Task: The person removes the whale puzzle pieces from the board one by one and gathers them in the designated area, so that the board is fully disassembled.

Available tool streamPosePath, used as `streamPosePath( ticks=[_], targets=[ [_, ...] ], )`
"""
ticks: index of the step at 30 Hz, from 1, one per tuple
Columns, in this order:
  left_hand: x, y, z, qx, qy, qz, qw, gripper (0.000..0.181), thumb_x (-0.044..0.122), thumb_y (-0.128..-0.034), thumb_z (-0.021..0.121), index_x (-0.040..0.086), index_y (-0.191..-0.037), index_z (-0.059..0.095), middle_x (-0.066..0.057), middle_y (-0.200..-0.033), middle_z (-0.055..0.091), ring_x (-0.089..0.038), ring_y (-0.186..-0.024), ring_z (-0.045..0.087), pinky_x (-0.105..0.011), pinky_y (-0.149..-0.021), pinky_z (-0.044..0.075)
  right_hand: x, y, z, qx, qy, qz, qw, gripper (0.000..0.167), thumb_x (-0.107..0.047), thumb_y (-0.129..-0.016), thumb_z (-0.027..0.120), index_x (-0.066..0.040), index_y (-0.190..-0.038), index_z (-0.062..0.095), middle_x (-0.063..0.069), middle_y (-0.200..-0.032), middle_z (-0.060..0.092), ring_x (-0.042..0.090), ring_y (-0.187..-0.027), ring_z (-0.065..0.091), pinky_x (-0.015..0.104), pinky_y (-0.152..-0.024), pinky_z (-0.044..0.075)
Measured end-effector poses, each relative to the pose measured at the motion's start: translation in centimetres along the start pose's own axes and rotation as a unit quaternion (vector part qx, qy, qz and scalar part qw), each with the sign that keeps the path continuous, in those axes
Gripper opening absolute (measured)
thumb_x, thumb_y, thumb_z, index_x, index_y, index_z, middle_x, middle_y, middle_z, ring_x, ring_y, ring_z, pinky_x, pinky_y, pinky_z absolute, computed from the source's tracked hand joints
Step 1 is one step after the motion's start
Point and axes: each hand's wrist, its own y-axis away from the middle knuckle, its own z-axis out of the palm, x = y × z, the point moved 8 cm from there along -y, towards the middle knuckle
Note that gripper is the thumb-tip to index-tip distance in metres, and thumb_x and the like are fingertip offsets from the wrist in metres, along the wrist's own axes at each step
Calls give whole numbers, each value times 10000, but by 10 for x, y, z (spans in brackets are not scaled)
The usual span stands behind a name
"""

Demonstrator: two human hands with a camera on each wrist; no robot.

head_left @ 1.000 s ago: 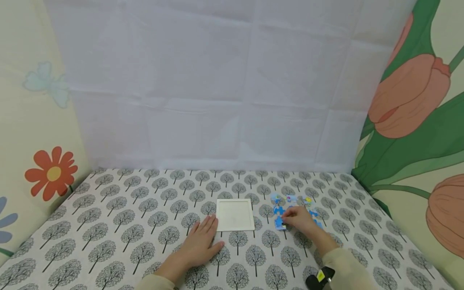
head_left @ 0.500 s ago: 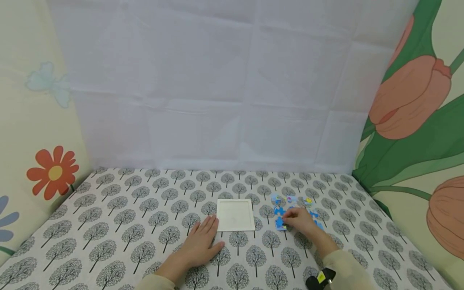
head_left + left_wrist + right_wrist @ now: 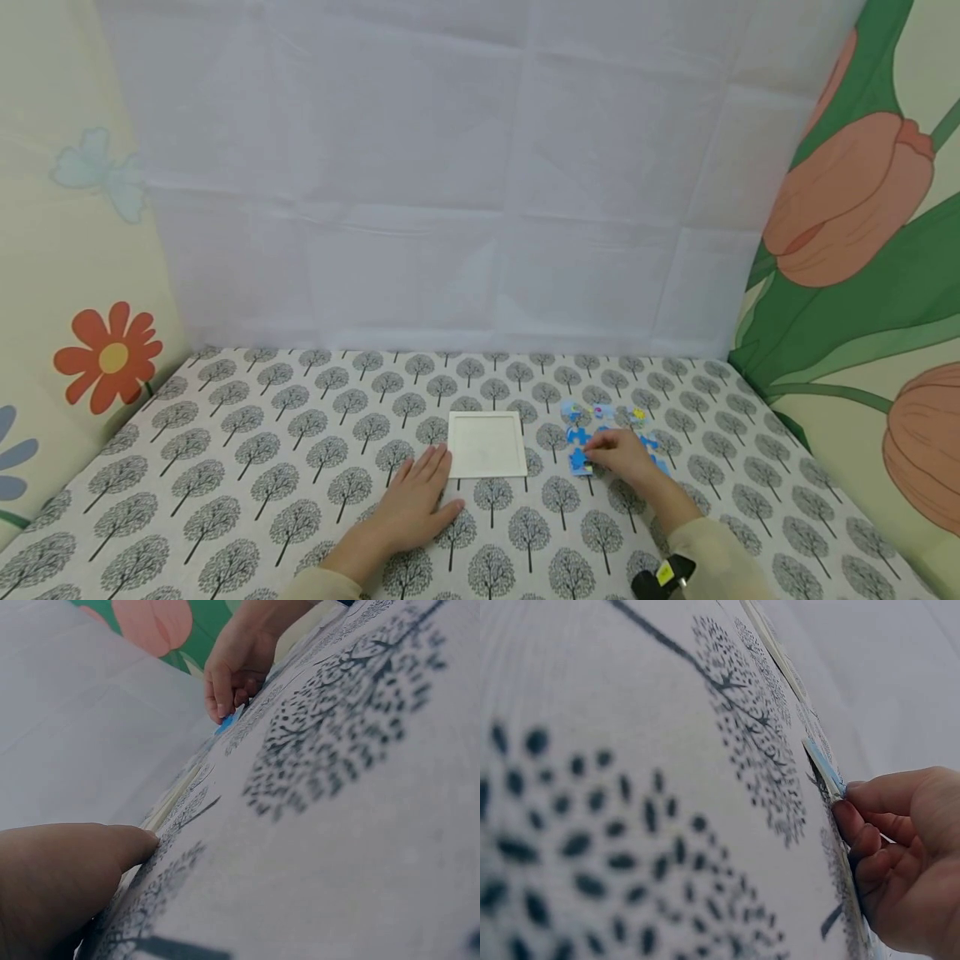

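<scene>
My left hand [image 3: 416,504] lies flat on the tablecloth, its fingertips at the left edge of a white square tray-like frame [image 3: 486,447]. To the right of that frame, my right hand [image 3: 624,455] pinches a blue jigsaw puzzle piece [image 3: 577,463] between thumb and forefinger. In the right wrist view the puzzle piece [image 3: 823,763] shows edge-on, slightly tilted, with its near edge a little off the cloth. Several other blue puzzle pieces [image 3: 602,412] lie around and beyond the right hand, some of them partly hidden by it.
A white tablecloth [image 3: 300,467] with black tree prints covers the table. Behind it hangs a white cloth [image 3: 420,183]. Flower-printed walls [image 3: 847,333] stand at both sides. A black device with a yellow label [image 3: 663,575] sits at the right wrist.
</scene>
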Motion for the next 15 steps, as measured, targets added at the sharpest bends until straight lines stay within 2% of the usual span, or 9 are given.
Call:
streamPosePath(
  ticks=[15],
  targets=[
    [0, -1, 1, -94, 95, -66, 9999, 669, 373, -856, 474, -88, -1302, 282, -219, -1358, 233, -330, -1253, 162, -491, -989, 95, 4, 1, -4, 52, -200, 90, 9997, 76, -58, -786, 611, -2, -835, 626, 47, -923, 584, 174, -778, 532, 327, -642, 448]
  ],
)
